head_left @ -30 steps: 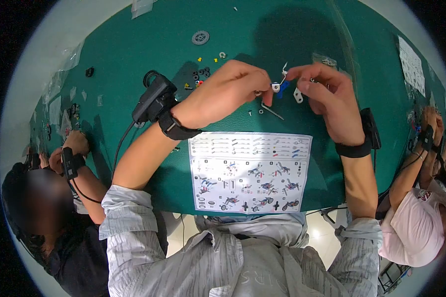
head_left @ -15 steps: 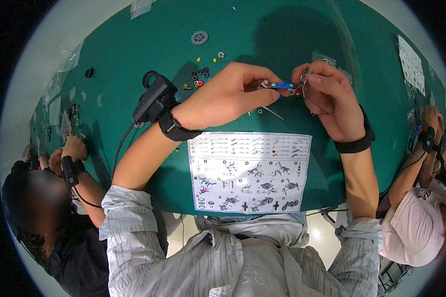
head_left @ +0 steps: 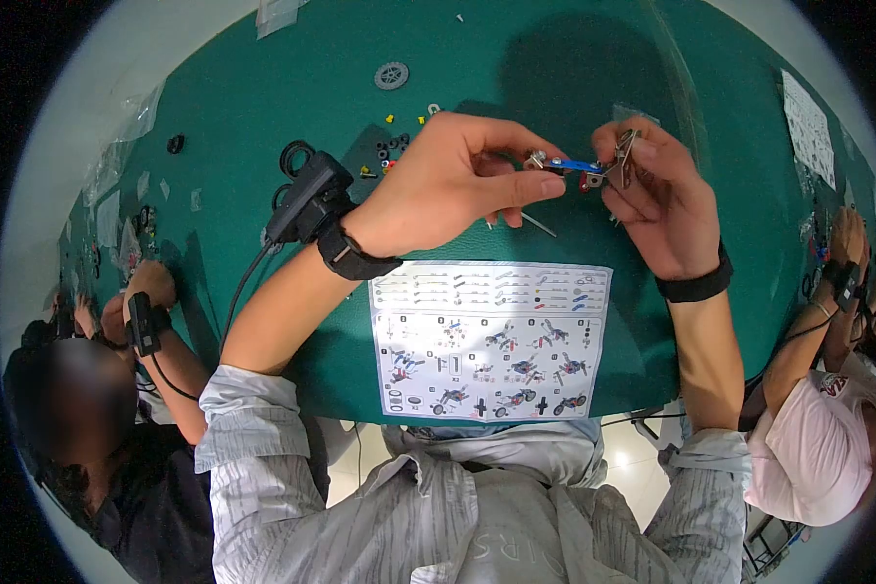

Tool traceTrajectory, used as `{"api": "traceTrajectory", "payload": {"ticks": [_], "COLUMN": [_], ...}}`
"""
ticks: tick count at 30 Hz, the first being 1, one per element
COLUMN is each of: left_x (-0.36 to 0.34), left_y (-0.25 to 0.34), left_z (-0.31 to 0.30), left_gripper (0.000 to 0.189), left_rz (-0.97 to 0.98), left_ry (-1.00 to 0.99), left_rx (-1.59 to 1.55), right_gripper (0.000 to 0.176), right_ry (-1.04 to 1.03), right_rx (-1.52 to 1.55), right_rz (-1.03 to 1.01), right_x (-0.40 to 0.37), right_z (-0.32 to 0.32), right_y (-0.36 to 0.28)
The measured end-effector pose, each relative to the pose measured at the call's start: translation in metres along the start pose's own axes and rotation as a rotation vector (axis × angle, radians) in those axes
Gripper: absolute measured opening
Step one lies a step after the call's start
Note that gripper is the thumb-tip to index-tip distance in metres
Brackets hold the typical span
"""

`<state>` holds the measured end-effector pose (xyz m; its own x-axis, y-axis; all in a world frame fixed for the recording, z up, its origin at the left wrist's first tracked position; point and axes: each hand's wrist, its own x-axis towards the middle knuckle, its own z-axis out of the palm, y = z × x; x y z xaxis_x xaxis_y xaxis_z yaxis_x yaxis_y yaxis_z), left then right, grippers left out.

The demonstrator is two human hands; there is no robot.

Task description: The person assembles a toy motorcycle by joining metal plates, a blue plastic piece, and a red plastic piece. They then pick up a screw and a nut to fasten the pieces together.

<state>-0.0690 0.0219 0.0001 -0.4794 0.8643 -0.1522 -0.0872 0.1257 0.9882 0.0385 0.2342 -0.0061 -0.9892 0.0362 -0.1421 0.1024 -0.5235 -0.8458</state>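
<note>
Between my two hands, above the green table, is a small assembly of blue, red and silver metal parts (head_left: pixel 576 166). My left hand (head_left: pixel 457 185) pinches its left end between thumb and fingers. At the right end, my right hand (head_left: pixel 657 190) grips the silver metal pieces (head_left: pixel 627 156) with bent fingers. A thin metal rod (head_left: pixel 538 225) lies on the table just below my left fingertips. The printed instruction sheet (head_left: pixel 492 341) lies flat between my forearms, near the table edge.
On the green table (head_left: pixel 263 107) are a grey wheel (head_left: pixel 391 76), yellow pieces (head_left: pixel 389 118), several black rings (head_left: pixel 394 146) and a black part (head_left: pixel 175 144). A co-worker (head_left: pixel 156 419) sits at the left, another (head_left: pixel 818 428) at the right. Plastic bags lie around the edges.
Both hands have shifted slightly to the right, and the assembly has moved and turned a little with them. The left co-worker's hands have moved slightly.
</note>
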Motion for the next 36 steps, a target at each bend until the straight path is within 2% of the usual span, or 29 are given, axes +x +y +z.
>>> {"api": "traceTrajectory", "payload": {"ticks": [10,16,22,28,31,36], "left_x": [0.0,-0.001,0.002,0.001,0.002,0.002], "left_y": [0.001,0.006,-0.003,-0.003,-0.008,-0.005], "left_z": [0.001,-0.001,-0.001,-0.001,0.001,-0.003], "left_gripper": [0.025,0.023,0.019,0.02,0.021,0.021], "left_rz": [0.065,0.034,-0.004,0.044,0.078,0.131], "left_ry": [-0.037,-0.05,0.111,0.081,0.09,0.212], "left_rx": [0.0,-0.045,0.032,0.021,0.05,0.11], "right_gripper": [0.024,0.024,0.024,0.025,0.023,0.012], "right_ry": [-0.05,-0.034,-0.001,-0.019,-0.063,0.018], "right_rx": [0.032,0.053,0.029,-0.031,-0.004,-0.125], "right_rz": [-0.032,-0.048,-0.047,-0.082,-0.076,-0.149], "right_x": [0.001,0.001,0.0,0.002,0.002,0.001], "right_z": [-0.003,-0.002,0.003,-0.003,-0.007,0.0], "right_y": [0.001,0.001,0.0,0.001,0.004,-0.001]}}
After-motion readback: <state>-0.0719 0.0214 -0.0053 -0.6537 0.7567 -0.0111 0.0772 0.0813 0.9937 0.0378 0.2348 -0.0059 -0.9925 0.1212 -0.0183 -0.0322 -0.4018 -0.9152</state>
